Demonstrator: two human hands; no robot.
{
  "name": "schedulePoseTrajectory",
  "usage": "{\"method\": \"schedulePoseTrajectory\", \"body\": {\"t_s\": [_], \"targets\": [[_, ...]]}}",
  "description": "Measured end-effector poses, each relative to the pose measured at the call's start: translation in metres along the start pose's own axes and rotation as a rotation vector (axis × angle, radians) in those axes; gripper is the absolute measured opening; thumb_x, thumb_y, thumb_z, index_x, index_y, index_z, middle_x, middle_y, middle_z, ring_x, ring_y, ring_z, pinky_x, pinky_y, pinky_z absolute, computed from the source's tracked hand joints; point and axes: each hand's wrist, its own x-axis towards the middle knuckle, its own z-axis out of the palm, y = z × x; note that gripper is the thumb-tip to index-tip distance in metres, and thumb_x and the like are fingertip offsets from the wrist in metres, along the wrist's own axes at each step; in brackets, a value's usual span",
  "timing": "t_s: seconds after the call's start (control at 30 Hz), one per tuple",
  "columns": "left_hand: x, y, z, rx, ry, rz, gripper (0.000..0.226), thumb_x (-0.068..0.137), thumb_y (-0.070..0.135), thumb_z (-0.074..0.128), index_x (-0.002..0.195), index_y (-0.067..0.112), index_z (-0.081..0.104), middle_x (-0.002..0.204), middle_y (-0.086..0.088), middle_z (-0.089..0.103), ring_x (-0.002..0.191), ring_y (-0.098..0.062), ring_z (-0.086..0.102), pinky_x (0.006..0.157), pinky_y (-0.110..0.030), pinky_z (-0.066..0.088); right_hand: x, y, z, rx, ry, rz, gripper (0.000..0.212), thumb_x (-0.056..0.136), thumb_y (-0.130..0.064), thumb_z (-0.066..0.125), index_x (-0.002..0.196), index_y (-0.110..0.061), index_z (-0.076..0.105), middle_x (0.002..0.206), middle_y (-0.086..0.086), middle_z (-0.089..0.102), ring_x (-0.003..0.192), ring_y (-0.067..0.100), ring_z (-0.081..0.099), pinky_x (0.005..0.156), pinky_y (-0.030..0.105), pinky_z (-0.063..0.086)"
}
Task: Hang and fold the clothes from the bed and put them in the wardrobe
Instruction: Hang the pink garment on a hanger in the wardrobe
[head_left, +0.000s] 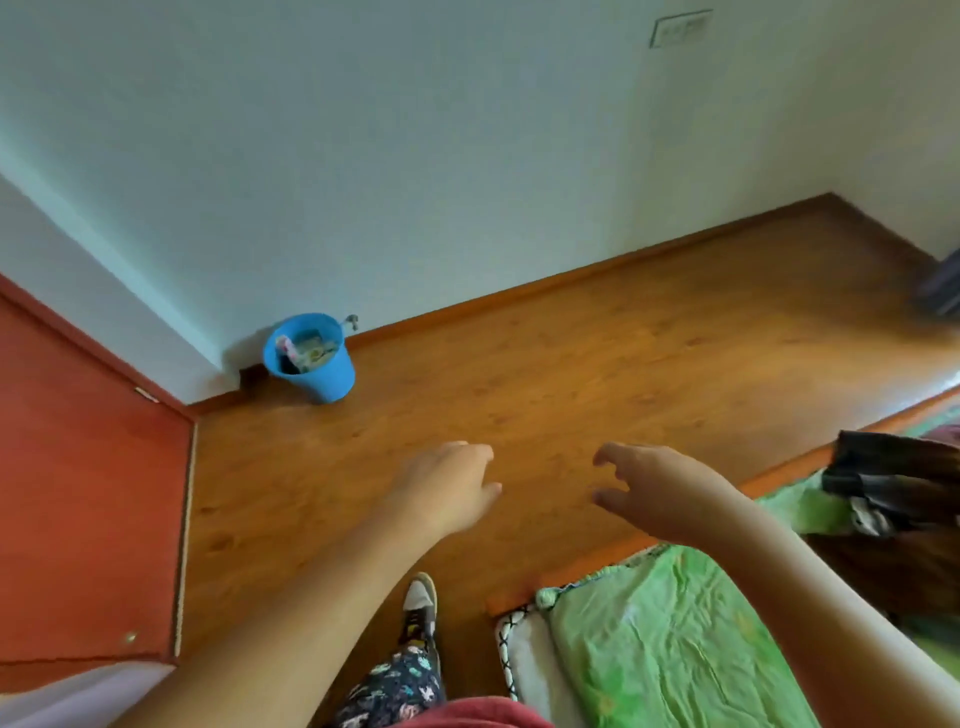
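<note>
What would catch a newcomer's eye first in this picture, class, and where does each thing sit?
The left hand and right hand reach out empty over the wooden floor at centre. A bright blue bucket stands beyond them, toward the left. A green bedsheet fills the lower right, with dark clothes lying at the right edge.

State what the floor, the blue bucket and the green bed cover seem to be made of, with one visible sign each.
The floor: likely wood or wood-look laminate, semi-gloss; grain, knots and a soft sheen show.
The blue bucket: probably plastic; smooth, uniform colour, thin rim.
The green bed cover: thin fabric, matte; fine creases show.
</note>
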Motion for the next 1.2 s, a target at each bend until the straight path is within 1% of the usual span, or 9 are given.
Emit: {"method": "schedulePoseTrajectory", "body": {"t_s": [0.13, 0.27, 0.47, 0.63, 0.77, 0.87, 1.0, 1.17, 1.2], "targets": [[0.072, -0.009, -0.012, 0.059, -0.063, 0.127, 0.052, 0.1, 0.05, 0.05, 0.147, 0.028, 0.045, 0.144, 0.002, 0.054, 0.128, -0.02, 0.054, 0.096, -0.038, 0.05, 0.02, 0.021, -0.011, 0.083, 0.037, 0.182, 0.047, 0.095, -0.053, 0.057, 0.137, -0.032, 0.049, 0.13, -0.002, 0.062, 0.116, 0.02, 0.06, 0.089, 0.037, 0.053], [0.15, -0.037, -0.036, 0.088, -0.099, 0.262, 0.051, 0.099, 0.051, 0.051, 0.147, 0.032, 0.044, 0.143, 0.005, 0.054, 0.126, -0.019, 0.054, 0.093, -0.036, 0.05, 0.074, 0.017, -0.023, 0.167, 0.063, 0.321, 0.049, 0.094, -0.054, 0.058, 0.137, -0.031, 0.05, 0.128, 0.0, 0.064, 0.112, 0.021, 0.062, 0.09, 0.038, 0.054], [0.249, -0.096, -0.111, 0.203, -0.118, 0.402, 0.052, 0.099, 0.05, 0.052, 0.147, 0.033, 0.043, 0.149, 0.006, 0.05, 0.13, -0.02, 0.054, 0.096, -0.037, 0.051, 0.182, -0.024, -0.065, 0.273, 0.095, 0.413, 0.052, 0.093, -0.057, 0.058, 0.137, -0.032, 0.048, 0.127, 0.0, 0.064, 0.109, 0.021, 0.064, 0.089, 0.041, 0.056], [0.315, -0.093, -0.154, 0.242, -0.111, 0.516, 0.051, 0.099, 0.051, 0.052, 0.147, 0.032, 0.044, 0.147, 0.006, 0.052, 0.128, -0.019, 0.056, 0.092, -0.035, 0.052, 0.224, -0.02, -0.098, 0.306, 0.156, 0.499, 0.052, 0.092, -0.059, 0.057, 0.137, -0.035, 0.047, 0.124, -0.004, 0.065, 0.101, 0.017, 0.066, 0.084, 0.039, 0.057], [0.357, -0.049, -0.166, 0.263, -0.155, 0.648, 0.052, 0.099, 0.05, 0.052, 0.147, 0.032, 0.044, 0.147, 0.006, 0.053, 0.127, -0.018, 0.057, 0.095, -0.035, 0.054, 0.215, 0.009, -0.107, 0.346, 0.199, 0.631, 0.051, 0.094, -0.056, 0.057, 0.139, -0.033, 0.046, 0.129, -0.003, 0.062, 0.11, 0.018, 0.063, 0.081, 0.03, 0.053], [0.38, 0.0, -0.166, 0.305, -0.186, 0.751, 0.051, 0.099, 0.049, 0.053, 0.146, 0.031, 0.045, 0.142, 0.006, 0.056, 0.123, -0.017, 0.059, 0.091, -0.034, 0.055, 0.199, 0.036, -0.106, 0.415, 0.221, 0.729, 0.049, 0.096, -0.051, 0.056, 0.139, -0.029, 0.047, 0.125, -0.002, 0.062, 0.103, 0.017, 0.062, 0.08, 0.03, 0.055], [0.408, 0.072, -0.163, 0.38, -0.229, 0.871, 0.05, 0.1, 0.048, 0.053, 0.146, 0.029, 0.047, 0.139, 0.005, 0.059, 0.12, -0.017, 0.06, 0.09, -0.038, 0.057, 0.185, 0.078, -0.102, 0.479, 0.235, 0.82, 0.048, 0.096, -0.052, 0.056, 0.136, -0.027, 0.049, 0.121, -0.002, 0.064, 0.095, 0.016, 0.058, 0.072, 0.026, 0.047], [0.447, 0.18, -0.157, 0.431, -0.223, 0.955, 0.05, 0.1, 0.047, 0.053, 0.146, 0.028, 0.046, 0.141, 0.005, 0.057, 0.122, -0.017, 0.059, 0.093, -0.037, 0.057, 0.178, 0.17, -0.119, 0.535, 0.289, 0.887, 0.042, 0.097, -0.052, 0.055, 0.13, -0.024, 0.052, 0.112, -0.002, 0.065, 0.094, 0.017, 0.062, 0.076, 0.029, 0.055], [0.453, 0.203, -0.157, 0.439, -0.221, 0.968, 0.05, 0.1, 0.047, 0.053, 0.146, 0.029, 0.047, 0.14, 0.005, 0.058, 0.122, -0.017, 0.059, 0.093, -0.037, 0.057, 0.175, 0.192, -0.125, 0.534, 0.301, 0.894, 0.042, 0.097, -0.051, 0.056, 0.129, -0.025, 0.052, 0.111, -0.003, 0.064, 0.092, 0.016, 0.062, 0.074, 0.028, 0.055]]}}
